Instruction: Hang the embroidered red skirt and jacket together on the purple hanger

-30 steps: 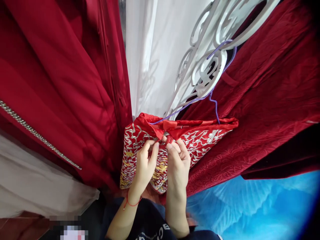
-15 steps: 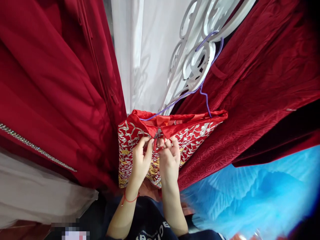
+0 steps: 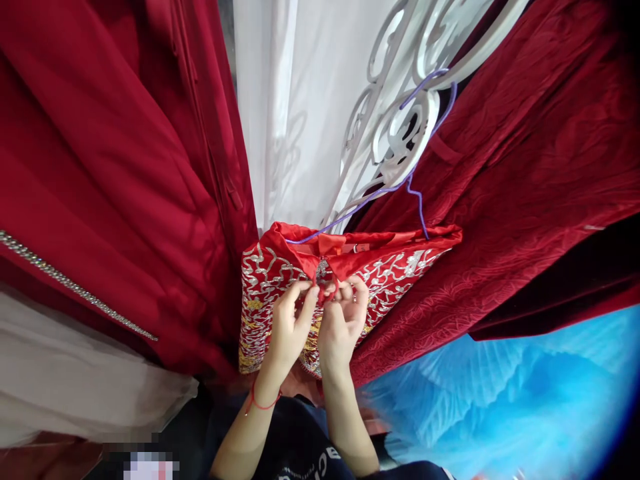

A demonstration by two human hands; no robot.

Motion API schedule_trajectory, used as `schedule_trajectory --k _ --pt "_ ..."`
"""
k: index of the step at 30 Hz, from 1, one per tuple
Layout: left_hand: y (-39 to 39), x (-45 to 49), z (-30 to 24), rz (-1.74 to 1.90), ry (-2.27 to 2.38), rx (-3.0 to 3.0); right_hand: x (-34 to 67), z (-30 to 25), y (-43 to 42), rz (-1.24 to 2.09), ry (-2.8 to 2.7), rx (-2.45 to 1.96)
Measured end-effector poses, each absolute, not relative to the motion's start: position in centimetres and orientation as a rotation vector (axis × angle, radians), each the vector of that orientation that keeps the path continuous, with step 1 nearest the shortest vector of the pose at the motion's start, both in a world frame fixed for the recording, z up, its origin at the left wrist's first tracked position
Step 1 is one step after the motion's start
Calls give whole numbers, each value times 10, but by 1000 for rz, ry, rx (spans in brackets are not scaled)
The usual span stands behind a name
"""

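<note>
A red garment (image 3: pixel 270 287) with silver and gold embroidery and a satin top band hangs on a purple wire hanger (image 3: pixel 421 207). At a slit in the front of its band, my left hand (image 3: pixel 291 320) pinches a red cord (image 3: pixel 329 293) between thumb and fingertips. Close beside it, my right hand (image 3: pixel 341 323) has its fingers curled round the same cord. The cord makes a small loop between the two hands. How its ends run behind the fingers is partly hidden.
The hanger hooks onto a white scrollwork rack (image 3: pixel 395 153). Dark red gowns (image 3: pixel 125 167) hang on the left, one with a rhinestone strip (image 3: pixel 80 290), and a patterned red velvet dress (image 3: pixel 525 153) on the right. Blue ruffled fabric (image 3: pixel 525 393) and pale tulle (image 3: pixel 85 373) lie lower down.
The cord, earlier bunched at the fingertips, now shows as a rounder loop between my hands. Both hands have shifted slightly right in view, along with the garment and rack.
</note>
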State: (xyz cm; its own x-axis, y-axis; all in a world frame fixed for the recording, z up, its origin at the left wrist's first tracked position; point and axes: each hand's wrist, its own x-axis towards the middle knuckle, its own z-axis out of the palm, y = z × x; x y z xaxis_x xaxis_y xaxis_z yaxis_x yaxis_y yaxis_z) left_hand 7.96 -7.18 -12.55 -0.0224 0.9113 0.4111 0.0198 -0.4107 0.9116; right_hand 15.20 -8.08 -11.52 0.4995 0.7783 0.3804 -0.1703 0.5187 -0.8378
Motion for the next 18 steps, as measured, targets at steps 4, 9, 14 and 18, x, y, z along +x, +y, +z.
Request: schedule_trajectory --k 4,9,14,18 --pt "-77 79 -126 1484 1002 1550 149 -118 -83 471 -878 -905" --pt "-78 74 -124 1498 1048 1527 161 -124 -81 374 -1066 -1068" --pt "-74 68 -131 1596 1066 1453 198 -129 -76 388 -1510 -1203" --pt "-68 62 -137 1694 1076 1408 225 -123 -77 398 -1942 -1359"
